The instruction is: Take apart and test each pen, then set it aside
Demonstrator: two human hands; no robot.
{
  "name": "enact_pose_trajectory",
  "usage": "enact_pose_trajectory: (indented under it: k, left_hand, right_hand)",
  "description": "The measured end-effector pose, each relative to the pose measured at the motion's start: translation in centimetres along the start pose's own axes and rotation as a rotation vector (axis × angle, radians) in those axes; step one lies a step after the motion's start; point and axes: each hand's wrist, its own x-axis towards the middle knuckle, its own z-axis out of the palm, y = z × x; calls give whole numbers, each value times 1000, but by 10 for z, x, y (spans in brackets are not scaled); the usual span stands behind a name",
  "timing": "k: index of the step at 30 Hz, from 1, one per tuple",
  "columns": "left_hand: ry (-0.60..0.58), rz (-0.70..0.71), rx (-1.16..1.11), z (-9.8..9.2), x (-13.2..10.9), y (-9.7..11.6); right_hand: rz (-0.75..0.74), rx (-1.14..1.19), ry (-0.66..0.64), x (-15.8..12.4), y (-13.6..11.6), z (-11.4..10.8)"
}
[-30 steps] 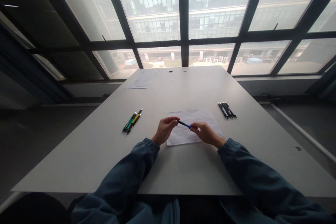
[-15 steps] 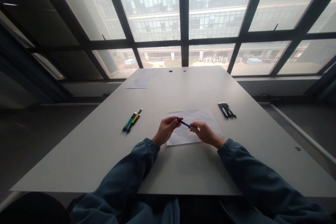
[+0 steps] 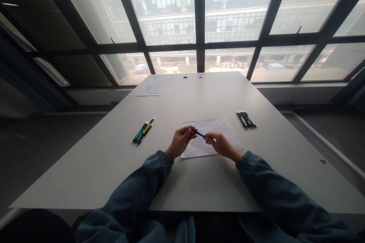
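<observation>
A blue and black pen [image 3: 200, 134] is held between my two hands above a white sheet of paper [image 3: 211, 124]. My left hand [image 3: 181, 139] is closed on the pen's black end. Pinched at the blue end is my right hand [image 3: 221, 143]. The pen slants down to the right. Left of the hands lie several green, yellow and black pens [image 3: 143, 131] side by side. On the right, beyond the sheet, several black pens [image 3: 246, 120] lie in a row.
The white table [image 3: 94, 174] reaches to the window. Printed sheets [image 3: 151, 86] lie at its far left. A dark round spot [image 3: 185, 77] is near the far edge, and a small dark mark [image 3: 322, 161] is near the right edge.
My right hand has shifted very slightly left. Both hands keep their hold on the pen.
</observation>
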Motion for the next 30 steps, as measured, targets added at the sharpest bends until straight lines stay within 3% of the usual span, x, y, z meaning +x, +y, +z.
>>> enact_pose_trajectory:
  k: [6,11,14,24,30]
  left_hand:
    - [14,22,10,-1,2,-1]
    - [60,53,15,-6,4,2]
    - [53,53,11,-8,5,2]
    - [75,47,8,-4,4,3]
    - [71,47,-16,-2,3,6]
  right_hand:
    - [44,-9,42,0,10,4]
    - [201,-159,107,1,23,1]
    - [247,-223,70,2,27,0]
    - [291,-83,43,2,22,3]
    - [220,22,105,1,23,4]
